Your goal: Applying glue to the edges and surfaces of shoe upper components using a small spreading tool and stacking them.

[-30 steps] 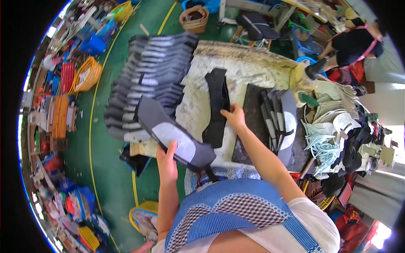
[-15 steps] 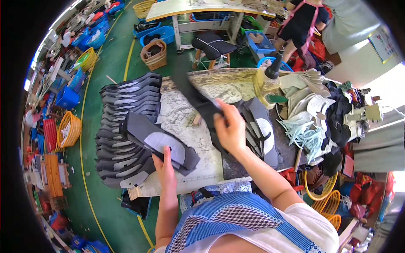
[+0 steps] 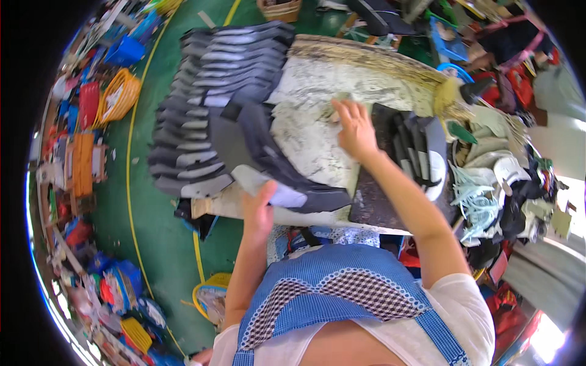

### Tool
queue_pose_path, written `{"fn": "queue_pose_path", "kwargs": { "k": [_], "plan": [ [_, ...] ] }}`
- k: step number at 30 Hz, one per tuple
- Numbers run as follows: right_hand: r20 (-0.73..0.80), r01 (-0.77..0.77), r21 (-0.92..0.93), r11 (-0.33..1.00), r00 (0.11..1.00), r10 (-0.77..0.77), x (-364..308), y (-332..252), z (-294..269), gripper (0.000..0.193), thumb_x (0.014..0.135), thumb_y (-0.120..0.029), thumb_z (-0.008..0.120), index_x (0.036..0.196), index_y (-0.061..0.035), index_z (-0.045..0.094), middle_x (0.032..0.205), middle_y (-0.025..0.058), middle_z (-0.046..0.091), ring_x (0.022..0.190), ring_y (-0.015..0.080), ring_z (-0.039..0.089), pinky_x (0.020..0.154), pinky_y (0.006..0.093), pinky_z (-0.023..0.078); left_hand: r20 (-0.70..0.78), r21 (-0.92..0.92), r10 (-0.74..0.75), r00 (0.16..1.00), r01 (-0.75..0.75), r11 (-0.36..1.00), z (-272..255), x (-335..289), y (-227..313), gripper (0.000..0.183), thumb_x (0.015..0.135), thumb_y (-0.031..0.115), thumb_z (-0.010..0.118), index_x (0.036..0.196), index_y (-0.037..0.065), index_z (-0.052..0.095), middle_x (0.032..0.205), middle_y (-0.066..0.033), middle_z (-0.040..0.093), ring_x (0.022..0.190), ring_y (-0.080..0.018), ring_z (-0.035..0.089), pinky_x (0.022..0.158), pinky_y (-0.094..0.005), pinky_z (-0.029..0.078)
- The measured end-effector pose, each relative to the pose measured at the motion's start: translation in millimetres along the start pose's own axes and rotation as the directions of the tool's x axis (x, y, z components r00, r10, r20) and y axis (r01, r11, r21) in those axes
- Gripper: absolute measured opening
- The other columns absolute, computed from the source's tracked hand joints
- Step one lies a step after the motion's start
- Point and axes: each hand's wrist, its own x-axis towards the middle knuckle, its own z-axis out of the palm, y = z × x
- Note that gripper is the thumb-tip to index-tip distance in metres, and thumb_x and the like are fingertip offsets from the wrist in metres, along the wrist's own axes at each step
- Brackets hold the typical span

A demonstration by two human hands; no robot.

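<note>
Remote view rn: L hand [image 3: 259, 210] grips a curved matte-grey panel w/ whitish patch [image 3: 229, 143], curved black strip [image 3: 262, 137] lying along it, over the front of the scuffed white worktop [image 3: 311, 79]. R hand [image 3: 356, 129] has fingers loosely outstretched. Overlapping dark-grey curved pieces [image 3: 195, 116] crowd the left side; flat dark board [image 3: 372, 204] w/ fanned grey panels [image 3: 434, 146] sits right.

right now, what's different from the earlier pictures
The black strip has moved left, against the grey piece. The right hand has let go of it and is over the table. The left hand still holds the grey piece; the row of pieces stayed put.
</note>
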Motion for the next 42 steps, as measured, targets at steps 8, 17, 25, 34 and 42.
{"fn": "queue_pose_path", "kwargs": {
  "k": [8,17,25,34,42],
  "plan": [
    [0.367,-0.011,-0.394,0.919,0.915,0.168,56.4,104.6,15.6,0.035,0.084,-0.011,0.058,0.119,-0.0138,0.059,0.117,0.0116,0.062,0.115,0.0309,0.055,0.102,0.0468,0.038,0.005,-0.067,-0.125,0.992,0.125,0.99,15.5,-0.1,11.2,0.046,0.08,0.018,0.079,0.116,0.0,0.057,0.104,-0.0065,0.063,0.095,-0.0166,0.061,0.086,-0.0331,0.049],
    [0.11,0.152,0.551,0.82,0.961,-0.253,-1.9,-94.2,-105.2,0.072,0.065,-0.022,0.085,0.127,-0.0022,0.054,0.105,0.0144,0.058,0.095,0.0305,0.058,0.085,0.0418,0.05,0.146,-0.069,-0.032,0.989,0.042,0.997,49.1,27.7,-1.2,0.047,0.098,0.036,0.058,0.129,0.001,0.05,0.124,-0.0091,0.059,0.117,-0.0191,0.057,0.097,-0.0385,0.046],
    [0.466,-0.557,0.671,0.49,0.83,0.306,-25.1,-83.5,-119.3,0.027,0.075,-0.007,0.074,0.1,-0.0036,0.062,0.084,0.0034,0.059,0.073,0.0092,0.052,0.062,0.0239,0.042,0.39,-0.107,-0.114,0.914,0.168,0.98,56.4,27.4,-17.9,0.061,0.099,0.047,0.052,0.139,0.003,0.041,0.135,-0.0095,0.052,0.125,-0.0221,0.05,0.105,-0.0436,0.04],
    [0.213,-0.306,0.517,0.8,0.95,0.227,-36.8,-90.2,-116.9,0.068,0.063,-0.021,0.082,0.118,0.0034,0.051,0.106,0.0226,0.058,0.097,0.0328,0.059,0.084,0.0409,0.049,0.438,-0.162,-0.046,0.898,0.129,0.978,72.7,24.2,-22.6,0.068,0.1,0.043,0.049,0.147,0.004,0.02,0.144,-0.0145,0.038,0.134,-0.0238,0.041,0.111,-0.04,0.034],
    [0.762,-0.53,0.574,-0.624,0.626,0.168,-41.1,-49.8,-113.2,0.047,0.086,-0.026,0.057,0.124,0.0009,0.057,0.108,0.0135,0.068,0.092,0.0242,0.068,0.083,0.0352,0.055,0.282,-0.189,-0.2,0.938,0.258,0.947,66.6,27.7,-19.1,0.066,0.093,0.023,0.064,0.145,0.004,0.029,0.138,-0.0125,0.046,0.126,-0.0226,0.046,0.107,-0.0369,0.036]
  ]
}}
